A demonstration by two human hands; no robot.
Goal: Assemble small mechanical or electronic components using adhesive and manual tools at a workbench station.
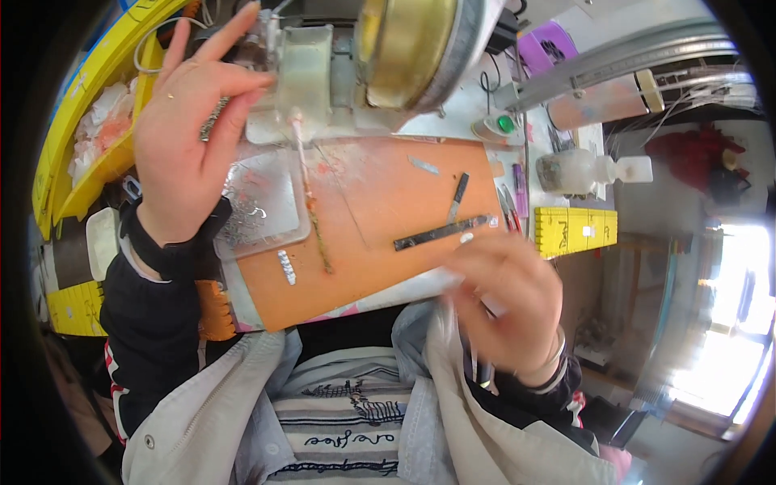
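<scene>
Fingers [242, 89] of the left hand [190, 137] are raised near the top of the view; the thumb and one finger come together at a small clear machine part [305, 77], while the other fingers stand spread and straight. I cannot tell if they really pinch something, because the tips meet the part at its edge. A thin pinkish strand [311, 202] hangs down from this part and lies along the orange surface [388, 202]. Beside the strand there is a clear plastic tray [263, 202] with small metal pieces inside.

The right hand [505, 303] is lower, at the near edge of the orange surface, and it is blurred. Its fingers are curled inward, but what they hold I cannot tell. Just above this hand a dark flat metal strip [440, 233] lies on the surface, and a shorter dark strip [458, 194] is near it. A round brass-coloured wheel [404, 48] sits behind the clear part. A yellow bin [105, 97] stands at the left side.
</scene>
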